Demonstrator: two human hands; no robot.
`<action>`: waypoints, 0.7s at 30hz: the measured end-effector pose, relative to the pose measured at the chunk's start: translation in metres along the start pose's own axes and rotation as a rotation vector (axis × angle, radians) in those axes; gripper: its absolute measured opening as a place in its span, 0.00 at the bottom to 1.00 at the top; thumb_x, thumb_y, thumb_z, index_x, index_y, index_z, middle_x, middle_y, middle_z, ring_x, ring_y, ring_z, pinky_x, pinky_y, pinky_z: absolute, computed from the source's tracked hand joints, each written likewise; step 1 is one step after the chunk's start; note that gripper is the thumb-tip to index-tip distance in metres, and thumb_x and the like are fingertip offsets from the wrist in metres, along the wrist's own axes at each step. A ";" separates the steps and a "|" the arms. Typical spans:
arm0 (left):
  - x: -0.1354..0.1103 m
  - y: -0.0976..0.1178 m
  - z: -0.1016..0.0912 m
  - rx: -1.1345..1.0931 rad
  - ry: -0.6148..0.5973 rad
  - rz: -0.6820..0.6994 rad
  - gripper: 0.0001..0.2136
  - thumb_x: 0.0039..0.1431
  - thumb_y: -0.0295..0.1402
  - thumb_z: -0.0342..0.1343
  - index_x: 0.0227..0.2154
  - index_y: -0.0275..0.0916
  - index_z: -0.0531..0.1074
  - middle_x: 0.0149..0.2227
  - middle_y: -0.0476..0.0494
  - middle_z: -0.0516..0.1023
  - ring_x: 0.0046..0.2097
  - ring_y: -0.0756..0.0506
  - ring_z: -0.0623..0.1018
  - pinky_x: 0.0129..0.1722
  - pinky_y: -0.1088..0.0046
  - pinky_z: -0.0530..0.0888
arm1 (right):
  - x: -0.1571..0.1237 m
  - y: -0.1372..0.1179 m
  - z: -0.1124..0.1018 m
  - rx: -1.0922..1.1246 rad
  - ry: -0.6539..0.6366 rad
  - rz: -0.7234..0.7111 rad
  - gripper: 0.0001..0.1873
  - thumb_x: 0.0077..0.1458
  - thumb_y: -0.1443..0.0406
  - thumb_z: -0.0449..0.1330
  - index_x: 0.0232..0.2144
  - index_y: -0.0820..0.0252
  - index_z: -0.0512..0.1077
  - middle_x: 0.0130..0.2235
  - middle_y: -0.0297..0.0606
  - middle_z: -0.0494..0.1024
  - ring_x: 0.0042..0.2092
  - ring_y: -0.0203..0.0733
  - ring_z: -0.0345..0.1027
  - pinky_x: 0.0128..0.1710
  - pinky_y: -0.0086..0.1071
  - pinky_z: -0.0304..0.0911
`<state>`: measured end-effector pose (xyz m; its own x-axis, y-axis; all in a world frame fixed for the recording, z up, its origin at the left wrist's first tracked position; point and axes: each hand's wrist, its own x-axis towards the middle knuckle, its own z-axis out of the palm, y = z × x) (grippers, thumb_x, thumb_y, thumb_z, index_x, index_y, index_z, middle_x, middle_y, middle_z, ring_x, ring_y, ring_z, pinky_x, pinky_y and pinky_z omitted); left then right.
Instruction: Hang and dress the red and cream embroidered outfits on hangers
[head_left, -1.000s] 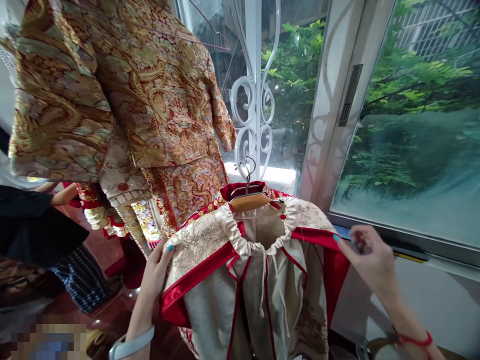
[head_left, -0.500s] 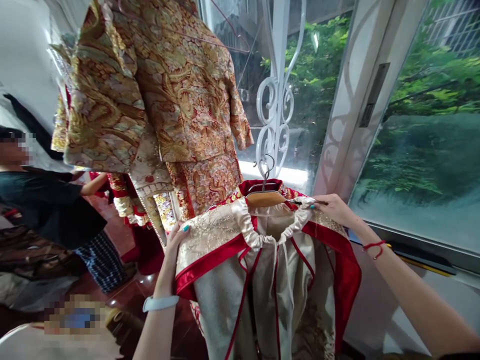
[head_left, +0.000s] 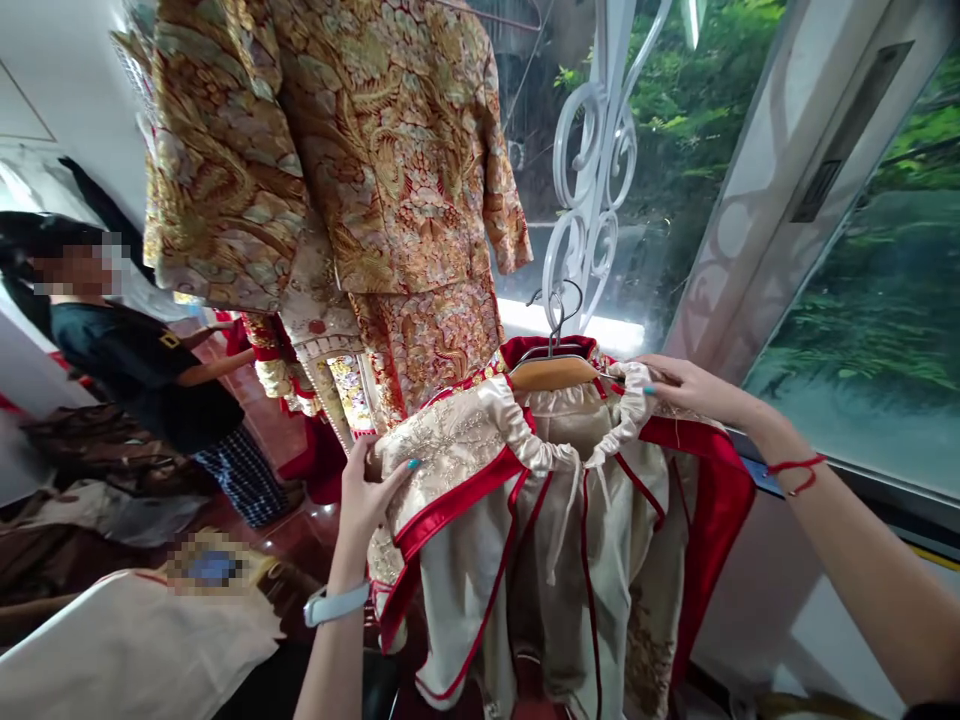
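Open neckline (head_left: 541,459), hanger (head_left: 553,374) across back

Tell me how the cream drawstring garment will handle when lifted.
The cream drawstring garment will probably be floppy, since its panels hang in loose folds. Its gathered waistband may bunch or stretch, judging by the ruching. The drawstring would likely swing and could snag, as its ends dangle free.

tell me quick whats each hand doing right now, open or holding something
Left hand: closed, holding the embroidered cream cloth.
Right hand: closed, pinching the gathered cream band.
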<state>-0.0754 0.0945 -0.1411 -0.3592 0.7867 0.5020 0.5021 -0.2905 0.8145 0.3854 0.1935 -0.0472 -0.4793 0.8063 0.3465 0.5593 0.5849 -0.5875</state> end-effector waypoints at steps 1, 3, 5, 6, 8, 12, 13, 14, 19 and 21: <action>0.003 -0.002 -0.004 -0.042 -0.069 -0.026 0.22 0.45 0.51 0.60 0.36 0.39 0.69 0.33 0.47 0.74 0.36 0.44 0.73 0.37 0.70 0.71 | -0.004 -0.002 0.001 -0.051 0.014 -0.031 0.35 0.51 0.45 0.61 0.53 0.61 0.70 0.50 0.46 0.76 0.48 0.52 0.69 0.48 0.39 0.65; 0.011 -0.004 -0.013 -0.150 -0.215 -0.096 0.23 0.48 0.54 0.55 0.37 0.39 0.72 0.35 0.43 0.77 0.38 0.43 0.75 0.39 0.67 0.72 | -0.011 -0.004 0.004 -0.147 0.070 -0.073 0.37 0.49 0.49 0.65 0.56 0.60 0.67 0.51 0.46 0.75 0.47 0.52 0.70 0.48 0.40 0.65; 0.016 -0.003 -0.019 -0.193 -0.317 -0.151 0.23 0.46 0.53 0.58 0.36 0.39 0.73 0.35 0.42 0.78 0.37 0.42 0.76 0.40 0.67 0.73 | -0.017 -0.004 0.007 -0.215 0.113 -0.076 0.32 0.53 0.51 0.61 0.55 0.62 0.68 0.43 0.44 0.79 0.38 0.46 0.71 0.40 0.37 0.66; 0.018 -0.002 -0.020 -0.181 -0.341 -0.161 0.22 0.44 0.51 0.61 0.35 0.38 0.74 0.34 0.43 0.78 0.36 0.43 0.75 0.38 0.68 0.73 | -0.019 -0.003 0.008 -0.232 0.118 -0.072 0.29 0.56 0.52 0.59 0.54 0.62 0.70 0.39 0.41 0.79 0.33 0.43 0.70 0.35 0.34 0.65; 0.019 0.002 -0.019 -0.129 -0.323 -0.135 0.18 0.41 0.47 0.64 0.29 0.37 0.73 0.28 0.46 0.75 0.31 0.46 0.73 0.32 0.72 0.71 | -0.020 0.000 0.008 -0.242 0.100 -0.075 0.25 0.60 0.52 0.55 0.51 0.64 0.73 0.33 0.39 0.79 0.27 0.39 0.66 0.30 0.31 0.62; 0.012 0.011 -0.009 0.033 -0.042 0.054 0.13 0.46 0.41 0.62 0.24 0.36 0.70 0.23 0.52 0.67 0.26 0.51 0.66 0.26 0.76 0.64 | -0.013 0.006 0.005 -0.181 0.043 -0.086 0.26 0.63 0.52 0.51 0.49 0.67 0.74 0.39 0.45 0.80 0.33 0.39 0.68 0.33 0.31 0.61; 0.008 0.012 -0.006 0.064 0.046 0.086 0.12 0.48 0.40 0.61 0.25 0.36 0.70 0.24 0.52 0.68 0.27 0.50 0.67 0.27 0.76 0.65 | -0.011 0.006 0.004 -0.151 0.042 -0.081 0.26 0.64 0.53 0.50 0.50 0.68 0.74 0.41 0.47 0.80 0.37 0.41 0.70 0.36 0.31 0.62; 0.002 0.012 -0.003 0.078 0.113 0.098 0.11 0.50 0.40 0.60 0.27 0.36 0.71 0.25 0.51 0.69 0.29 0.50 0.68 0.29 0.76 0.66 | -0.010 0.006 0.004 -0.121 0.046 -0.076 0.26 0.64 0.53 0.49 0.51 0.68 0.72 0.44 0.49 0.79 0.41 0.42 0.70 0.40 0.33 0.63; -0.066 -0.008 0.003 0.091 0.255 0.073 0.15 0.57 0.41 0.55 0.45 0.39 0.70 0.44 0.42 0.72 0.44 0.43 0.72 0.43 0.68 0.71 | -0.051 -0.014 0.042 -0.189 0.414 -0.062 0.22 0.63 0.58 0.52 0.57 0.59 0.67 0.50 0.49 0.75 0.47 0.44 0.70 0.45 0.37 0.64; -0.115 -0.029 0.004 0.130 0.308 0.064 0.17 0.57 0.39 0.53 0.48 0.40 0.67 0.46 0.41 0.70 0.46 0.42 0.71 0.45 0.65 0.70 | -0.088 -0.032 0.095 -0.245 0.700 -0.061 0.19 0.62 0.61 0.52 0.54 0.53 0.68 0.42 0.45 0.77 0.41 0.46 0.72 0.38 0.38 0.67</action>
<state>-0.0451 0.0145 -0.2238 -0.5346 0.5618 0.6314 0.6204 -0.2464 0.7446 0.3454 0.0954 -0.1281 -0.0175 0.5913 0.8063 0.7197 0.5672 -0.4003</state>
